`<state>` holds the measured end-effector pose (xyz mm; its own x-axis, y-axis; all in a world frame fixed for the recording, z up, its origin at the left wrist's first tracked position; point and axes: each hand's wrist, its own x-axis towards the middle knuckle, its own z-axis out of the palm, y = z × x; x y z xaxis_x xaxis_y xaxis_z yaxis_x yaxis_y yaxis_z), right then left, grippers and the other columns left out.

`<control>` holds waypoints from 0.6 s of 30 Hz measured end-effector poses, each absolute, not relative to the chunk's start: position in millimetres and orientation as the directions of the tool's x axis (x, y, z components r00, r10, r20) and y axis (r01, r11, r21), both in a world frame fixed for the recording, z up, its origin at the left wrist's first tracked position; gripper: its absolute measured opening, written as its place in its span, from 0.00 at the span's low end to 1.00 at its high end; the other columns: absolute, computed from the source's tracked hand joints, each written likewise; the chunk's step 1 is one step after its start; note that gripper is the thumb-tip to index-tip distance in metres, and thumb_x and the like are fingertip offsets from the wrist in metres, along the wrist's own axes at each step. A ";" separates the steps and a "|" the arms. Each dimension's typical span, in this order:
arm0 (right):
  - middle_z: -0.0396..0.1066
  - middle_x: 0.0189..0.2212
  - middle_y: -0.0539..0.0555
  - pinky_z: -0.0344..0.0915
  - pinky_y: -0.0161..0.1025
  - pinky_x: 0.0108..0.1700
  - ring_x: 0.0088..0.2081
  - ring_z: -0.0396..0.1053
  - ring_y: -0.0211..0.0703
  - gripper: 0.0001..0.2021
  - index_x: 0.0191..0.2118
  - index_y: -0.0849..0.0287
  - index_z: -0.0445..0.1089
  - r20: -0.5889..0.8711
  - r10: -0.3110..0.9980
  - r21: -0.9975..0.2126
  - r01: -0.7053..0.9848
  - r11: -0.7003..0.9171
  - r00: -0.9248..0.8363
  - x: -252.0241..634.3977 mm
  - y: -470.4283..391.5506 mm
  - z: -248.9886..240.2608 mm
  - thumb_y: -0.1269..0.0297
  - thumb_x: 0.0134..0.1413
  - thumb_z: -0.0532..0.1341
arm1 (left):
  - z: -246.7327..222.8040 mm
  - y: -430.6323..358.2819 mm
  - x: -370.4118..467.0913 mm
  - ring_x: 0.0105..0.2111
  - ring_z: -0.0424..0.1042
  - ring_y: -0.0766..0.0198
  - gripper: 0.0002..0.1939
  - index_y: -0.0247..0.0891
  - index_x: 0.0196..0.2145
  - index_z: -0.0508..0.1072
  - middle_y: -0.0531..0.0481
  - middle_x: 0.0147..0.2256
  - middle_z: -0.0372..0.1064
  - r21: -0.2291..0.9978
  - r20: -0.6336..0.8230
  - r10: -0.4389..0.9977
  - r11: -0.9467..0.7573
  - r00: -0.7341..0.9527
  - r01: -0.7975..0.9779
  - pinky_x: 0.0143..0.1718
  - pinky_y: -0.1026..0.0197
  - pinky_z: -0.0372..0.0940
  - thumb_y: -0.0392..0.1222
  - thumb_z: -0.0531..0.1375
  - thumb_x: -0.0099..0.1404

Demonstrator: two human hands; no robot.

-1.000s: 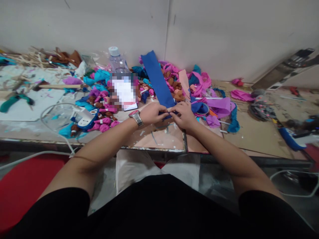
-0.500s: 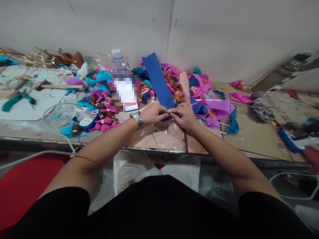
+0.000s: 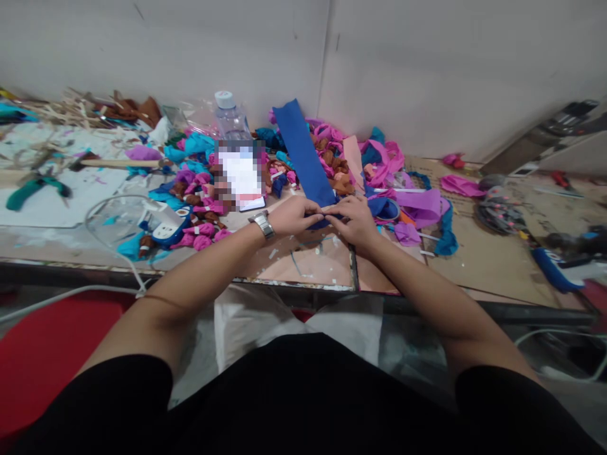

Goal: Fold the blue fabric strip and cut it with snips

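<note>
A long dark blue paper strip point(image 3: 306, 155) slants up from my hands towards the wall, its near end between my fingers. My left hand point(image 3: 296, 216), with a metal watch point(image 3: 262, 223) on the wrist, pinches that near end. My right hand point(image 3: 353, 218) pinches it from the other side, fingertips meeting the left ones. The fingers partly cover the strip's end, so its exact fold there is hidden. Just beyond lies a heap of crumpled pink and brown paper pieces point(image 3: 339, 169), with a peach strip point(image 3: 352, 161) beside the blue one.
A phone point(image 3: 243, 177) and a plastic bottle point(image 3: 232, 120) stand left of the strip. Further left are a blue-and-white power strip point(image 3: 169, 230), a hammer point(image 3: 123, 163) and green-handled pliers point(image 3: 35, 189). To the right lie purple paper point(image 3: 422, 207) and a tape roll point(image 3: 385, 210).
Both hands keep their pinch on the blue strip with hardly any movement. The whole view has shifted very slightly.
</note>
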<state>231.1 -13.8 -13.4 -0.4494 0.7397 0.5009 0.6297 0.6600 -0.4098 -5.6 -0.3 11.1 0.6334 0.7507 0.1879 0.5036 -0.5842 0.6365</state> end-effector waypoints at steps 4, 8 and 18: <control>0.85 0.42 0.53 0.56 0.58 0.59 0.47 0.74 0.54 0.09 0.45 0.49 0.83 0.502 0.743 -0.425 0.621 0.658 -0.444 230.5 -14.2 -12.2 0.57 0.66 0.65 | 10.5 0.0 -5.7 0.24 0.64 0.67 0.21 0.36 0.37 0.83 0.50 0.26 0.74 0.650 0.170 0.739 -0.581 0.652 0.489 0.28 0.62 0.54 0.55 0.58 0.72; 0.84 0.42 0.53 0.56 0.58 0.59 0.47 0.74 0.54 0.09 0.45 0.49 0.83 0.495 0.745 -0.430 0.619 0.657 -0.447 230.0 -14.6 -12.0 0.58 0.65 0.65 | 10.9 1.2 -6.7 0.23 0.62 0.68 0.21 0.36 0.32 0.80 0.51 0.23 0.71 0.616 0.165 0.735 -0.598 0.658 0.514 0.27 0.61 0.51 0.53 0.57 0.72; 0.84 0.43 0.54 0.56 0.59 0.60 0.47 0.73 0.55 0.08 0.44 0.49 0.83 0.476 0.758 -0.445 0.622 0.645 -0.445 229.9 -15.6 -9.9 0.58 0.65 0.66 | 14.2 -4.3 -4.5 0.24 0.63 0.66 0.20 0.36 0.36 0.82 0.51 0.25 0.73 0.630 0.137 0.752 -0.569 0.645 0.529 0.29 0.61 0.51 0.52 0.56 0.73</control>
